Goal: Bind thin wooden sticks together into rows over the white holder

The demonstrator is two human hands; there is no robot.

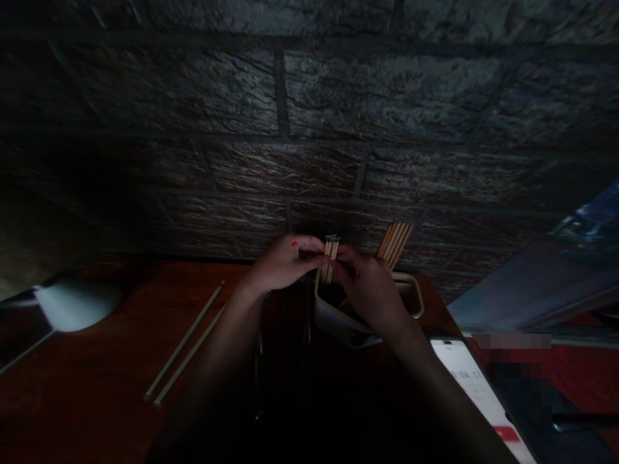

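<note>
Close to the wall, a small bundle of chopsticks (331,250) with dark upper ends is held upright between my two hands. My left hand (286,263) pinches it from the left with thumb and fingers. From the other side my right hand (370,280) closes on the same bundle. Below is an open container (338,323) with a pale rim, partly covered by my right hand. A second cluster of chopsticks (395,243) leans up from its far side. The bundle's lower ends drop into the container's dark inside, where I cannot make them out.
On the wooden table (111,380), two long thin sticks (186,341) lie at the left. A pale cup-like object (77,308) stands at the far left. Right of the container lies a lit phone (464,370). A brick-patterned wall (319,96) rises directly behind.
</note>
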